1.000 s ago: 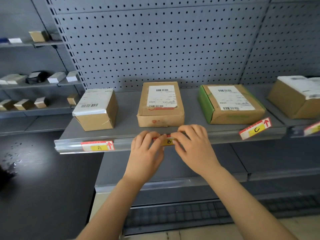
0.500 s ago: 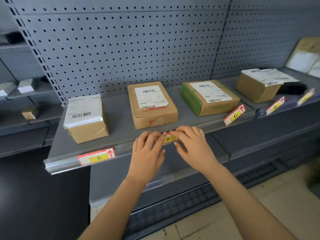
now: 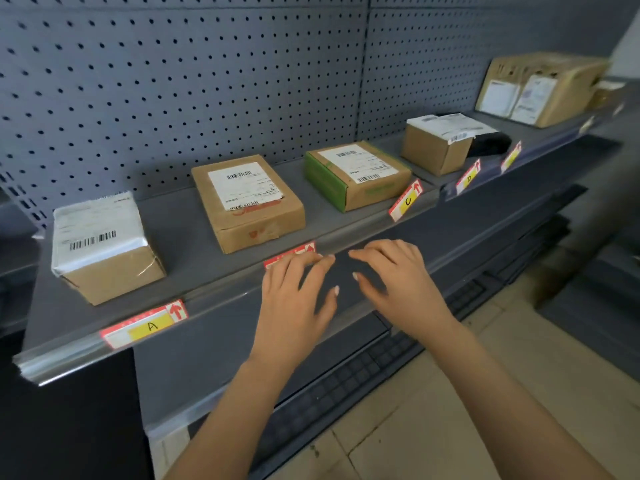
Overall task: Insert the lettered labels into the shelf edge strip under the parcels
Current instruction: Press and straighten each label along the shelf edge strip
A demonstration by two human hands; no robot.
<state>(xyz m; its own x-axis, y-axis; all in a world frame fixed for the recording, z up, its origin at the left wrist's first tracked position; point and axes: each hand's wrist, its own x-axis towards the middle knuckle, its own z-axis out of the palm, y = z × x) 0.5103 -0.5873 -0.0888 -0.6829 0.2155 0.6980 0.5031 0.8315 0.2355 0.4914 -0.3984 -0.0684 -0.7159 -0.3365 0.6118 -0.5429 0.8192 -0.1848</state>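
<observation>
Both hands, left [image 3: 294, 299] and right [image 3: 398, 278], hovered spread and empty at six o'clock of the B label [image 3: 291, 255], seated in the shelf edge strip [image 3: 221, 299]; C label [image 3: 406, 200] stood loose at two o'clock.

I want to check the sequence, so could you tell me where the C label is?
In the head view the C label stands tilted on the shelf's front edge, right of centre, beside the green-sided parcel.

Labels: A [image 3: 143, 327], C [image 3: 406, 204]
</observation>
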